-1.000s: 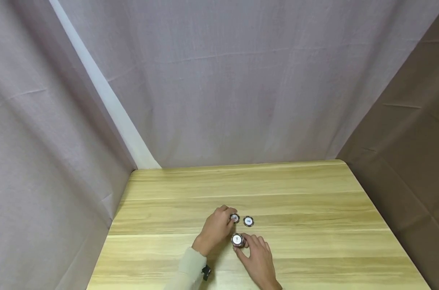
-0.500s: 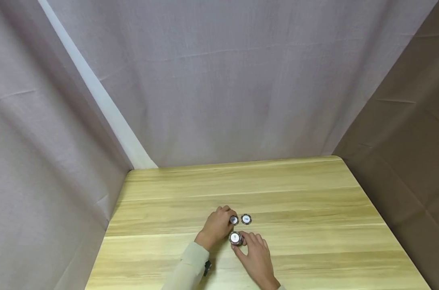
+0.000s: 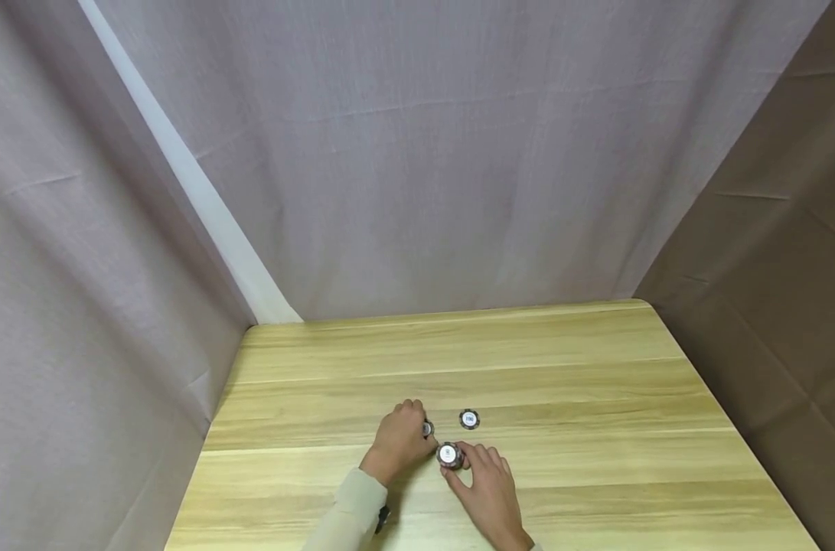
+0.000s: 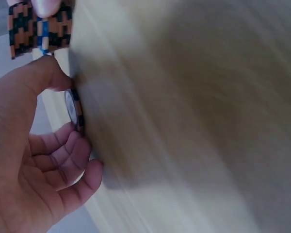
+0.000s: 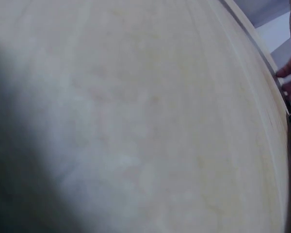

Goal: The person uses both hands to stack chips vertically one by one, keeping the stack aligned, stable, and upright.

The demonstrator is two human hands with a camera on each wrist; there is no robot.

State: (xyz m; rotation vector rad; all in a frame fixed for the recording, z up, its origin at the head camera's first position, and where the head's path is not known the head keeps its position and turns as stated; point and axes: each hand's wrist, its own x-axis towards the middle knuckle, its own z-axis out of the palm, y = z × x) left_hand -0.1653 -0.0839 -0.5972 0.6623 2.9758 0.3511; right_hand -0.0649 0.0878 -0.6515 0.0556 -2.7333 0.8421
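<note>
My left hand [image 3: 399, 436] pinches a poker chip [image 3: 427, 428] with a white centre. In the left wrist view the thumb is at one edge of the chip [image 4: 72, 108] and the fingertips at the other, close over the table. Just to the right, my right hand [image 3: 489, 490] grips a stack of poker chips [image 3: 448, 454] between thumb and fingers. The side of this stack [image 4: 23, 31] shows orange and black blocks in the left wrist view. Beyond both hands lies a single chip marked 100 [image 3: 469, 418], flat on the wood.
The light wood-grain table [image 3: 582, 413] fills the lower part of the head view. Grey-mauve curtains [image 3: 403, 168] hang behind it and at the left, with a brown one [image 3: 768, 306] at the right. The right wrist view shows mostly tabletop [image 5: 150, 107].
My left hand has pulled its chip left and a little nearer to me, away from the chip marked 100. The right hand and the stack have stayed in place.
</note>
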